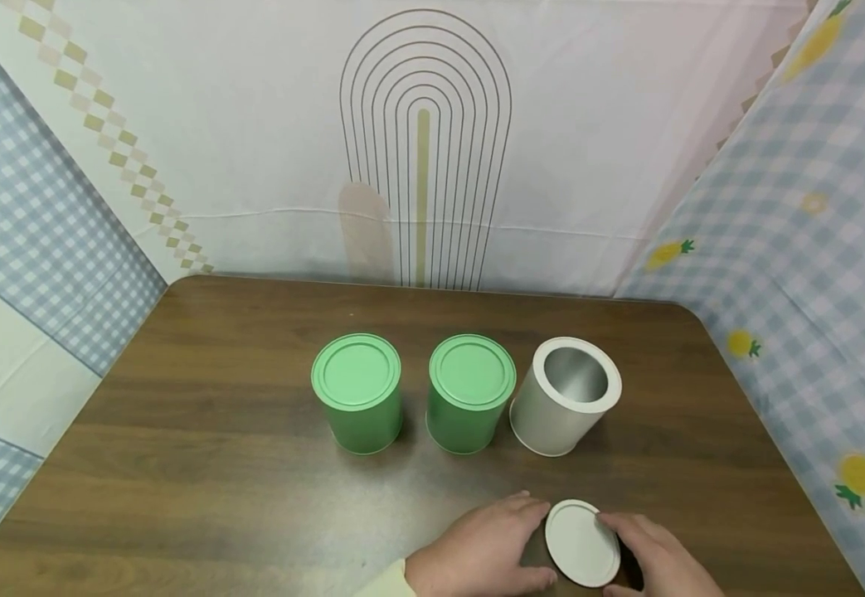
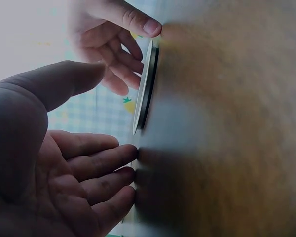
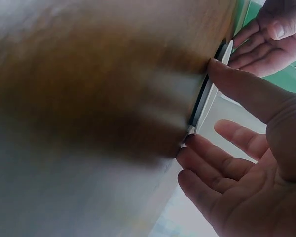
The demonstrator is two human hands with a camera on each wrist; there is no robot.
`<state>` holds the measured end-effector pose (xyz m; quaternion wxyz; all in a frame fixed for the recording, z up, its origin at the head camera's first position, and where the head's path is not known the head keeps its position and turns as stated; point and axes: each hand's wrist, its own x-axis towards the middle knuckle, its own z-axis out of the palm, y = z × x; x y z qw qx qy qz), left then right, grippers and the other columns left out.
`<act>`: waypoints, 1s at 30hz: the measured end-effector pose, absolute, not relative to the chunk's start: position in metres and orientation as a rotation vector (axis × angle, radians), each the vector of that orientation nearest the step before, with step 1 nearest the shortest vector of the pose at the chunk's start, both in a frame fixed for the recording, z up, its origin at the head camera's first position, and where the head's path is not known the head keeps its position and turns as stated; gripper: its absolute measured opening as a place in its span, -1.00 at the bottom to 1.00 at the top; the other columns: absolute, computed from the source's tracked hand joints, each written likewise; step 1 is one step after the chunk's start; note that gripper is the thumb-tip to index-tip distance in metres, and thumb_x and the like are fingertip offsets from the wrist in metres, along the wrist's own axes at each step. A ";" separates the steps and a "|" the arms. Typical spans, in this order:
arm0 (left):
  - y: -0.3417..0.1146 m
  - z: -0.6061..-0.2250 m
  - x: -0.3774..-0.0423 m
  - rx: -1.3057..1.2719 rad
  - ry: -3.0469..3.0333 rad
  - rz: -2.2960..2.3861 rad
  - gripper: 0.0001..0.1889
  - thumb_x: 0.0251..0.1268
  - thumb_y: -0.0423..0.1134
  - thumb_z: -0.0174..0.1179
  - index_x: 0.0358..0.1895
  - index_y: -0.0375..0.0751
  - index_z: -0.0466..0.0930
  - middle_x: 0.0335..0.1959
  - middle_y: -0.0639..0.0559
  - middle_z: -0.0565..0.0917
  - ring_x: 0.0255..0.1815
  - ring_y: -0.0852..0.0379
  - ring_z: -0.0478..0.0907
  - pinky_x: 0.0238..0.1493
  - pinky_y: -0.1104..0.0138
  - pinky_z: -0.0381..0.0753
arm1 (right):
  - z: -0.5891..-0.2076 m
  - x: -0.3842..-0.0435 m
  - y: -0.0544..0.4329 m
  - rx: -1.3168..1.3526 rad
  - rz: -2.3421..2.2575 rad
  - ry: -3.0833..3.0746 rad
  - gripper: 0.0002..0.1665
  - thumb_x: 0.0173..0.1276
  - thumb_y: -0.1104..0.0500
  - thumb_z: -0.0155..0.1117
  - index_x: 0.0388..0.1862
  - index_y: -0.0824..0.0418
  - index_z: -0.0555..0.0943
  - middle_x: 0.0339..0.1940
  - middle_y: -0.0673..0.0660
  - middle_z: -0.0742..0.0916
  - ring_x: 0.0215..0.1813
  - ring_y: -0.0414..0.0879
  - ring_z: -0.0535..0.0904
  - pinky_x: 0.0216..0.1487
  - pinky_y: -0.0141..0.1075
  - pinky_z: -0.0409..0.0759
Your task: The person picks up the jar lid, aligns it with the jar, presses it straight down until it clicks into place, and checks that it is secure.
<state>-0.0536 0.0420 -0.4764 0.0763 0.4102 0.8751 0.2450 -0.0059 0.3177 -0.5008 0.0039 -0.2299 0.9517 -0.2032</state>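
A round white lid (image 1: 581, 543) lies on the wooden table near its front edge, between my two hands. My left hand (image 1: 488, 547) stands at the lid's left side, its fingers loosely extended and thumb apart, fingertips down at the tabletop. On the other side, my right hand (image 1: 659, 560) has its fingertips right at the lid's right rim, with the thumb by the near edge. Both wrist views show the lid edge-on, with a dark underside band. Behind it stands a white can (image 1: 551, 419) with its top uncovered, showing a grey metallic inside.
Two green cans with lids on, a left one (image 1: 357, 398) and a middle one (image 1: 469, 398), stand in a row with the white can. The brown table (image 1: 178, 414) meets a printed cloth (image 1: 253, 124) at the back and checked cloth (image 1: 798, 290) on the right.
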 end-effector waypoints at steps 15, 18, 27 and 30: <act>0.047 -0.479 -0.058 1.445 2.608 0.760 -0.54 0.19 0.00 0.40 0.11 -0.05 0.53 0.01 0.33 0.62 0.29 0.34 0.47 0.43 0.42 0.28 | -0.500 -0.004 0.314 -0.666 -0.559 3.006 -0.14 -0.07 -0.12 0.68 0.14 0.28 0.59 -0.05 0.06 0.69 -0.11 -0.04 0.65 -0.25 -0.23 0.65; 0.047 -0.479 -0.058 1.445 2.609 0.759 -0.54 0.19 -0.01 0.39 0.11 -0.06 0.54 0.02 0.32 0.62 0.27 0.38 0.47 0.43 0.44 0.26 | -0.499 -0.005 0.314 -0.627 -0.546 2.962 -0.16 0.01 -0.13 0.64 0.17 0.29 0.57 -0.01 0.07 0.68 -0.09 0.03 0.65 -0.23 -0.18 0.66; 0.046 -0.480 -0.057 1.420 2.615 0.748 -0.50 0.16 0.01 0.41 0.14 -0.05 0.54 0.07 0.29 0.63 0.30 0.36 0.45 0.41 0.48 0.28 | -0.500 -0.004 0.314 -0.702 -0.520 2.978 -0.22 0.07 -0.08 0.61 0.18 0.28 0.56 -0.01 0.07 0.68 -0.07 -0.02 0.64 -0.22 -0.19 0.64; 0.046 -0.480 -0.056 1.377 2.606 0.747 -0.49 0.17 0.02 0.40 0.15 -0.04 0.54 0.11 0.29 0.62 0.32 0.29 0.46 0.35 0.47 0.36 | -0.499 -0.005 0.316 -0.675 -0.557 2.930 -0.22 0.12 -0.09 0.58 0.21 0.30 0.54 0.02 0.10 0.68 -0.05 0.00 0.64 -0.21 -0.22 0.64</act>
